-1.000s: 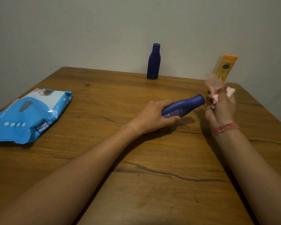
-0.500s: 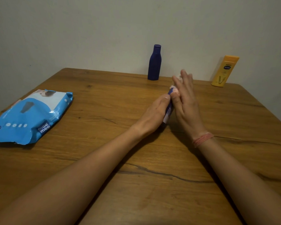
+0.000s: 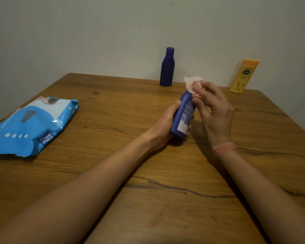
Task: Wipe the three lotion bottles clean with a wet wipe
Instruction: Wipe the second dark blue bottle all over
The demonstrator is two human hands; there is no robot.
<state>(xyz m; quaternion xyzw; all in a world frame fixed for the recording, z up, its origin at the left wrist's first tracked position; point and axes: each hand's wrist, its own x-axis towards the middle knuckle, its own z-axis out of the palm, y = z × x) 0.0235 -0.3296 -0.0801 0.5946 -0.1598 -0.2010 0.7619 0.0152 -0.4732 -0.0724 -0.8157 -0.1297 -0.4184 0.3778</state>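
Two hands on one blue bottle [image 3: 183, 117]: left hand [image 3: 163, 126] gripping, right hand [image 3: 212, 106] pinching wipe [image 3: 192, 83]; wipes pack [image 3: 32, 125] aside.

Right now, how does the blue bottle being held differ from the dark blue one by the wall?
The held blue bottle is tilted in the left hand, with a printed label showing; the right hand presses a wipe to its top. The dark blue bottle stands upright, untouched, no label visible. Both are blue.

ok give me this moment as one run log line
left hand holds blue bottle | right hand rubs wet wipe on its top | dark bottle, yellow bottle upright
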